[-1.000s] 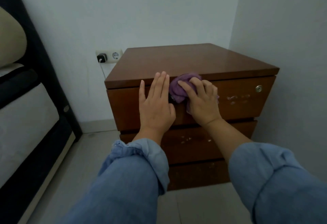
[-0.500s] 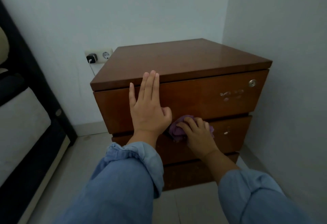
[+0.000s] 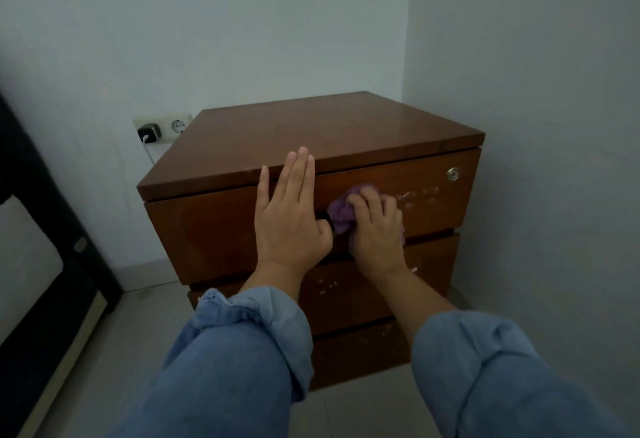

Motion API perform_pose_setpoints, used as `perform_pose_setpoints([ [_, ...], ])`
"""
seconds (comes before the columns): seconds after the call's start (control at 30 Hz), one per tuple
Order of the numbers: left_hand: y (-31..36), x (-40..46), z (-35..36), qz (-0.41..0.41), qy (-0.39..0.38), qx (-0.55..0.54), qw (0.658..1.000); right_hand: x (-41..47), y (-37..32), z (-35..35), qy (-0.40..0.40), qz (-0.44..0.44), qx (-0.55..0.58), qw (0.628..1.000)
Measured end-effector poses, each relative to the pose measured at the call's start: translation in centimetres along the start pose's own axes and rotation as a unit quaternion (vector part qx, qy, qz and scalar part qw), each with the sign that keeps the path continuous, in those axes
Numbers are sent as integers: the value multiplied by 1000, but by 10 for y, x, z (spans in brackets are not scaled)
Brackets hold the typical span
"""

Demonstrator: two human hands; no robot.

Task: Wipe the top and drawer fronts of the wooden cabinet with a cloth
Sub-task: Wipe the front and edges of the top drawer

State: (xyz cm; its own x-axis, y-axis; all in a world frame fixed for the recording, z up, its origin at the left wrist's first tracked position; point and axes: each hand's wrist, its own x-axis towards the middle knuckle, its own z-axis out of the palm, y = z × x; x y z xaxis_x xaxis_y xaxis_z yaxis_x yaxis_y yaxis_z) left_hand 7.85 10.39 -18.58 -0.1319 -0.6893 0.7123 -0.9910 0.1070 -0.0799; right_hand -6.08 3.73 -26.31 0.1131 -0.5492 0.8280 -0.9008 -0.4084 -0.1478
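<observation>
- Cabinet [image 3: 346, 132]: one, three drawer fronts.
- One purple cloth [image 3: 341, 214] bunched under right hand [image 3: 375, 229], at 3 o'clock of left hand [image 3: 289, 216], flat, fingers spread.

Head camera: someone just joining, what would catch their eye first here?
The purple cloth, bunched under the right hand against the top drawer front of the wooden cabinet. Beside it, the left hand lies flat, fingertips at the top's edge. Pale marks speckle the drawer right of the cloth.
</observation>
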Motion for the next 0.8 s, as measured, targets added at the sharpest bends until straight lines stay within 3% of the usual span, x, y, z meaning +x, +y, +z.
perform_pose_setpoints([
  [0.17, -1, 1, 4, 0, -6, 6, 1000, -46, 6, 23, -74, 41, 3, 996],
  [0.33, 7, -1, -2, -22, -23, 13, 999, -74, 20, 3, -174, 51, -1, 983],
  [0.37, 8, -1, -4, -25, -24, 14, 999, -73, 22, -4, -154, 79, 6, 985],
  [0.43, 10, 1, -6, -22, -25, 16, 999, -59, 21, -19, -35, 175, 49, 983],
  [0.53, 12, 11, -9, 15, -19, 7, 1000, -7, 14, -43, 135, 322, 154, 924],
  [0.6, 10, 20, -10, 37, -12, 6, 999, 30, 4, -49, 198, 385, 203, 878],
  [0.8, -1, 22, 3, 62, 5, -18, 998, 58, -27, -13, 151, 490, 159, 844],
])
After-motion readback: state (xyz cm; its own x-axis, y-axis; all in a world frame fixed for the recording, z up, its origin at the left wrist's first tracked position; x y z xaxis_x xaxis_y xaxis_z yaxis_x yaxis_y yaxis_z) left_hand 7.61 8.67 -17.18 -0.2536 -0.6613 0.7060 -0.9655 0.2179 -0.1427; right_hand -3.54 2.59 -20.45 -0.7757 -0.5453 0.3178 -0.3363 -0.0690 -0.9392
